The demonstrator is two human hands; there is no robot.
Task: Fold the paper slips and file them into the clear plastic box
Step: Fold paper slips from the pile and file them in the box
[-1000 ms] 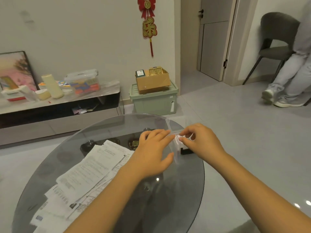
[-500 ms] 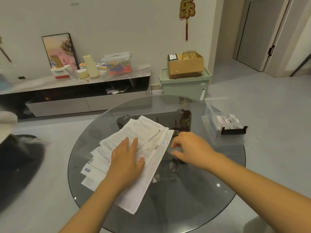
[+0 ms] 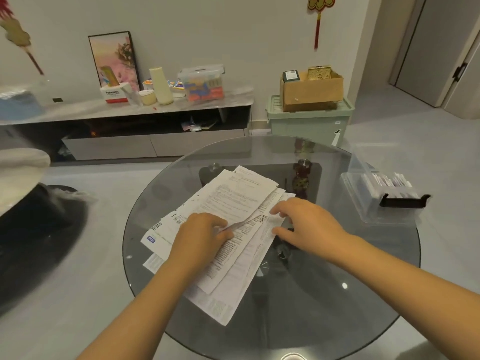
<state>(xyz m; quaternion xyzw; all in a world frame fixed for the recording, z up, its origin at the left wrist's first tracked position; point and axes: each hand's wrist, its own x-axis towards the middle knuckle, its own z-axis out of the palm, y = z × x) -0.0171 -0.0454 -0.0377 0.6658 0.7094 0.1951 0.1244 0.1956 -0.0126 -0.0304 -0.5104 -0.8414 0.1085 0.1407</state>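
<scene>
Head: paper slips (image 3: pixel 233 201) lengthwise near-left to far-right.

A home living room: low TV cabinet (image 3: pixel 155 110) along the wall, framed picture (image 3: pixel 114 58) leaning on it, red hanging ornament (image 3: pixel 318 11), round glass table (image 3: pixel 324 320), tiled floor (image 3: pixel 415 136).

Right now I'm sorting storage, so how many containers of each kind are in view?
Clear plastic box on the glass table: 1
Clear lidded tub on the low shelf: 1
Green lidded bin: 1
Cardboard box: 1
Total: 4
</scene>
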